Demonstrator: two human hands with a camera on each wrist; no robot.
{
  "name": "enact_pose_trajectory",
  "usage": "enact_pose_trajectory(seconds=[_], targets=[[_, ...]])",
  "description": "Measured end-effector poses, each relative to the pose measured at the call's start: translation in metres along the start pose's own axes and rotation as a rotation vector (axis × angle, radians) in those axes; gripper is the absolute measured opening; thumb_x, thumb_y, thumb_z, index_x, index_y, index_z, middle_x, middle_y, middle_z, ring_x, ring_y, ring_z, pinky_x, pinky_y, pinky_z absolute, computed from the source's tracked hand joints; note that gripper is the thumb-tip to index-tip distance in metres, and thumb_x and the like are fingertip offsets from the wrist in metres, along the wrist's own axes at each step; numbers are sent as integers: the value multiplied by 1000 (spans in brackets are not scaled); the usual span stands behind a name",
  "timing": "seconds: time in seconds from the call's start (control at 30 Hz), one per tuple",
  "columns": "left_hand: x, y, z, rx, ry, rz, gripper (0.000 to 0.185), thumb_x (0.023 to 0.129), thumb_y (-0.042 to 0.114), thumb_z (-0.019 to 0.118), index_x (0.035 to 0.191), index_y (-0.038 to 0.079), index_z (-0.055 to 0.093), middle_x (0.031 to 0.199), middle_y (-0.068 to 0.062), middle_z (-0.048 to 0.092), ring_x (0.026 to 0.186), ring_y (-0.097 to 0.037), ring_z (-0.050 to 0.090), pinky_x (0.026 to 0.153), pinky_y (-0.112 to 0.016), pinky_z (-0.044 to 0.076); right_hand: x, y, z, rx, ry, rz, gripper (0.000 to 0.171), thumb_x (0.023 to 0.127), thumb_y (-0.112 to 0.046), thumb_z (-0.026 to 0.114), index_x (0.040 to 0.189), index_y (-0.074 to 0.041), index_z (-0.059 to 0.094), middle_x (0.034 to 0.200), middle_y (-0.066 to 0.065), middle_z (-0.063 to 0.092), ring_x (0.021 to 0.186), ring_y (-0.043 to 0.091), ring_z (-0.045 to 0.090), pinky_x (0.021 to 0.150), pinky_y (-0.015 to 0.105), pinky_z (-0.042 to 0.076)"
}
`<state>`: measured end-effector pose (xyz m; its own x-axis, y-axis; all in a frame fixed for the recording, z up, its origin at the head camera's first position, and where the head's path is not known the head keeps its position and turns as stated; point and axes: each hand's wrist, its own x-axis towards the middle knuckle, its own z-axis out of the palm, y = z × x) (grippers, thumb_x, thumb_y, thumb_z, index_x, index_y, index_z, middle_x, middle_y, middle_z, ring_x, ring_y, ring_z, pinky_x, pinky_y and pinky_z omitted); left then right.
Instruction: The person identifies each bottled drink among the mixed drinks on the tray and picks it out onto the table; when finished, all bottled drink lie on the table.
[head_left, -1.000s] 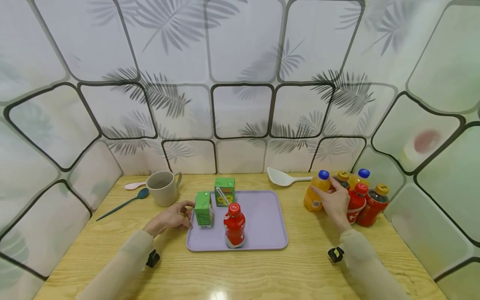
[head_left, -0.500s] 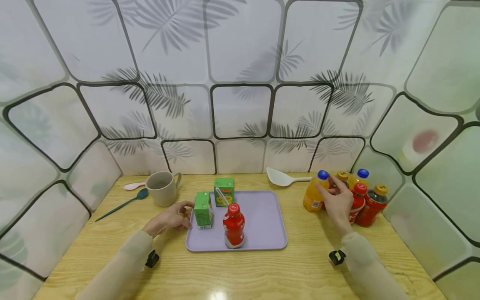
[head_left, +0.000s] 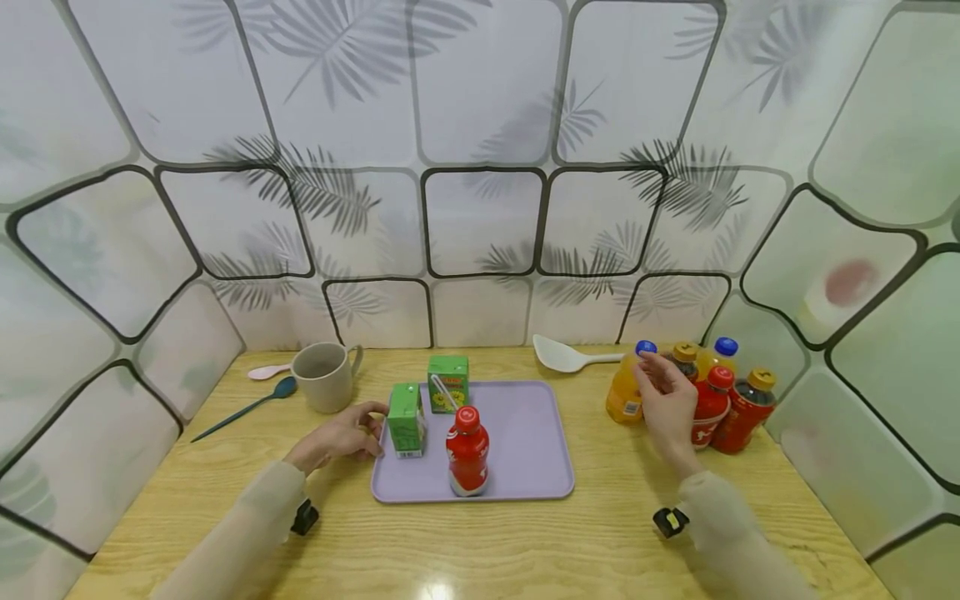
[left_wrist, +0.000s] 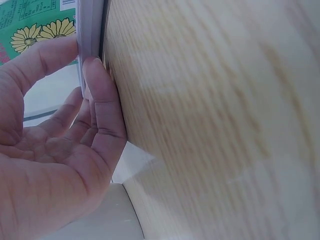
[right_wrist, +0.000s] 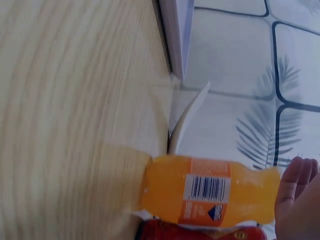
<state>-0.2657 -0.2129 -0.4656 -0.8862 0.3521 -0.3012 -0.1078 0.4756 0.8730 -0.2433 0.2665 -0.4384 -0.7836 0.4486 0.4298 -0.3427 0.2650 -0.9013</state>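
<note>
Lilac tray (head_left: pixel 536 433) lies on the worktop (head_left: pixel 480 542) between the two hands. It carries three drinks: one red bottle (head_left: pixel 468 452) with a red cap near its front edge, and two green juice cartons, the near carton (head_left: pixel 407 419) at the left rim and the far carton (head_left: pixel 448 382) behind it, with a straw leaning on it.

The left hand (head_left: pixel 341 437) rests on the worktop just beside the left rim of the tray. In the left wrist view its fingers (left_wrist: pixel 102 107) are relaxed, only loosely bent, and their tips touch the tray edge (left_wrist: pixel 90 35); it holds nothing. The near carton stands just to the right of this hand.

The right hand (head_left: pixel 667 400) is raised at the group of bottles right of the tray. Its fingers are spread and loose and reach around the top of the orange bottle (head_left: pixel 624 392) with a blue cap. Whether they touch it, I cannot tell. This bottle stands upright, on the left of the group.

The group counts five bottles: two orange with blue caps, one red with a red cap, and two with yellow caps.

A beige mug (head_left: pixel 324 377), a teal spoon (head_left: pixel 243 408) and a pink spoon (head_left: pixel 268 371) lie beyond the left hand. A white scoop (head_left: pixel 566 357) lies beyond the tray.
</note>
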Motion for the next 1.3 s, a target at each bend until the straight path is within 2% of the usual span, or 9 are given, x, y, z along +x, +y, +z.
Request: enact_pose_trajectory(seconds=[0.2, 0.33, 0.43, 0.7, 0.87, 1.0, 1.23, 1.3], targets=[[-1, 0, 1, 2, -8, 12, 69, 75, -5, 70, 137, -2, 39, 99, -14, 50, 75, -17, 53, 62, -29, 48, -11, 1, 14, 159, -189, 125, 35, 92, -9, 67, 120, 11, 61, 87, -11, 68, 78, 4, 63, 63, 19, 54], [-2, 0, 1, 8, -5, 13, 70, 75, -5, 70, 138, -2, 39, 99, -14, 51, 74, -17, 53, 61, -29, 47, -18, 0, 20, 171, -322, 231, 41, 93, -18, 67, 123, 9, 60, 88, -13, 69, 80, 4, 63, 67, 20, 55], [-2, 1, 2, 8, -4, 11, 70, 75, -5, 69, 138, -2, 39, 99, -14, 51, 74, -17, 53, 62, -29, 48, -21, 0, 23, 161, -426, 272, 44, 95, -21, 65, 127, 7, 58, 93, -13, 70, 84, 6, 64, 72, 22, 56], [0, -1, 1, 14, -1, 12, 71, 75, -5, 70, 139, -2, 39, 99, -14, 51, 74, -17, 53, 61, -29, 48, -27, -1, 34, 111, -643, 312, 45, 96, -23, 63, 129, 7, 56, 105, 0, 72, 89, 13, 65, 76, 27, 57], [1, -2, 0, 11, -4, 10, 71, 75, -5, 70, 139, -3, 39, 99, -14, 51, 74, -17, 54, 61, -29, 48, -32, -2, 45, 114, -764, 318, 43, 96, -21, 62, 128, 7, 57, 103, -2, 71, 91, 14, 66, 77, 29, 57], [1, -2, 1, 11, -1, 4, 72, 75, -5, 70, 139, -3, 39, 99, -13, 51, 74, -17, 54, 61, -28, 48, -40, -4, 56, 120, -865, 335, 46, 96, -22, 63, 131, 6, 55, 108, -1, 71, 93, 12, 64, 79, 30, 56], [3, -3, 1, 6, 12, -10, 71, 74, -5, 71, 138, -1, 40, 99, -12, 51, 77, -18, 54, 62, -28, 49, -58, -16, 77, 115, -984, 303, 49, 92, -18, 67, 132, 7, 54, 122, 22, 64, 96, 13, 65, 80, 31, 56], [3, -3, 0, 8, 14, -13, 71, 74, -5, 71, 138, -1, 40, 100, -13, 50, 77, -18, 54, 62, -28, 49, -62, -20, 81, 123, -1008, 297, 50, 91, -17, 69, 132, 6, 54, 124, 25, 63, 97, 12, 66, 79, 31, 56]])
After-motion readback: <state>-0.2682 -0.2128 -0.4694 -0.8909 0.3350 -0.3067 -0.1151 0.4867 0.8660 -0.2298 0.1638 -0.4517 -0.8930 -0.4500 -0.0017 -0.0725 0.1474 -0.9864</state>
